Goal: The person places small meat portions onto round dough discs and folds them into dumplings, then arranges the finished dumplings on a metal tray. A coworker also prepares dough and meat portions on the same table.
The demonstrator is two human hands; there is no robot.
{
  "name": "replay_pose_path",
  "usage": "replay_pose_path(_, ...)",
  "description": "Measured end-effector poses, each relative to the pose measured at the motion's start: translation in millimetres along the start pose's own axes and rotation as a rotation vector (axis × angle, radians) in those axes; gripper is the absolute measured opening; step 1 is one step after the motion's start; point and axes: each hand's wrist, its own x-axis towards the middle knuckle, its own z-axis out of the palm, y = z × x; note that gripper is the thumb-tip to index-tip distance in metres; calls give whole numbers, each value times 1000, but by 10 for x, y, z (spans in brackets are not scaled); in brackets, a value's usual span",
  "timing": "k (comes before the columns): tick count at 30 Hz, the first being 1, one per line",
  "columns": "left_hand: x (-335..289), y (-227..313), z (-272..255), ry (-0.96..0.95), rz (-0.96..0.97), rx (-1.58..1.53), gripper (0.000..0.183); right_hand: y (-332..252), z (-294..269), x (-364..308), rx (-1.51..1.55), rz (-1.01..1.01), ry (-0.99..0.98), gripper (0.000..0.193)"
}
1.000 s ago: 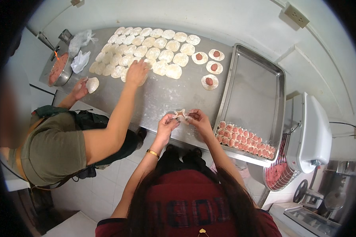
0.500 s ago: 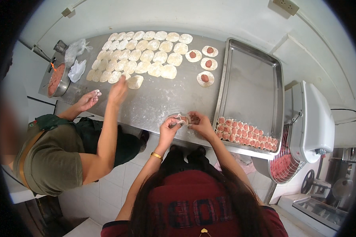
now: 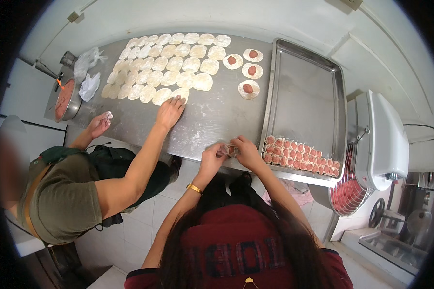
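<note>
A dumpling (image 3: 230,150) with pinkish meat filling is held between both my hands over the table's front edge. My left hand (image 3: 212,158) has its fingers closed on the wrapper's left side. On the other side, my right hand (image 3: 246,153) grips it with bent fingers, partly hiding it. Several flat wrappers topped with meat, such as the nearest filled wrapper (image 3: 255,88), lie farther back by the tray. Rows of finished open-topped dumplings (image 3: 301,158) stand packed along the near end of the large metal tray (image 3: 273,96), right of my right hand.
Rows of plain dough wrappers (image 3: 169,62) cover the far left of the steel table (image 3: 197,120). A co-worker's hand (image 3: 171,111) touches the nearest wrappers. A bowl of meat filling (image 3: 68,101) and plastic bags (image 3: 88,86) sit at far left. A white mixer (image 3: 383,139) stands right of the tray.
My hands have drawn closer together around the dumpling, its wrapper now more gathered. The co-worker's right hand has moved right and nearer, onto the front wrappers. The view has shifted slightly.
</note>
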Motion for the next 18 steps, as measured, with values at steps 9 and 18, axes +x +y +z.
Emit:
replay_pose_path(9, 104, 45, -34, -132, -101, 156, 27, -57, 35, -6, 4, 12, -12, 20)
replay_pose_path(18, 43, 31, -81, -168, -76, 80, 24, -83, 68, -67, -6, -12, -24, 25)
